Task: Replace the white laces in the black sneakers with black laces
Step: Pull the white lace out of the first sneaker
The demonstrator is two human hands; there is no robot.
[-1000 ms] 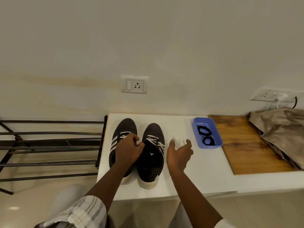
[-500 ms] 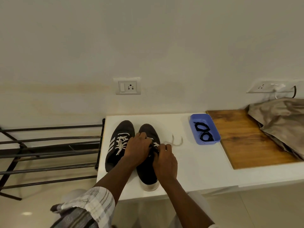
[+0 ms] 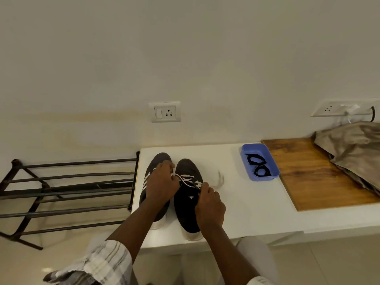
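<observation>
Two black sneakers stand side by side on the white table (image 3: 246,206), toes toward the wall. On the right sneaker (image 3: 188,204) the white lace (image 3: 186,178) crosses the upper eyelets. My left hand (image 3: 161,185) lies over the left sneaker (image 3: 160,159) and pinches a strand of the right sneaker's lace. My right hand (image 3: 208,204) pinches the lace at the right sneaker's right side. A blurred loose white lace end (image 3: 220,179) trails on the table to the right. Two coiled black laces (image 3: 258,166) lie in a blue tray (image 3: 274,175).
A wooden board (image 3: 314,177) lies right of the blue tray, with a crumpled beige cloth (image 3: 353,149) on its far end. A dark metal rack (image 3: 67,192) stands left of the table. A wall socket (image 3: 165,111) is above the sneakers.
My left hand moved from the left sneaker to the right sneaker's lace, and my right hand came in from the open table. Both now pull white lace strands apart; the loose end swings.
</observation>
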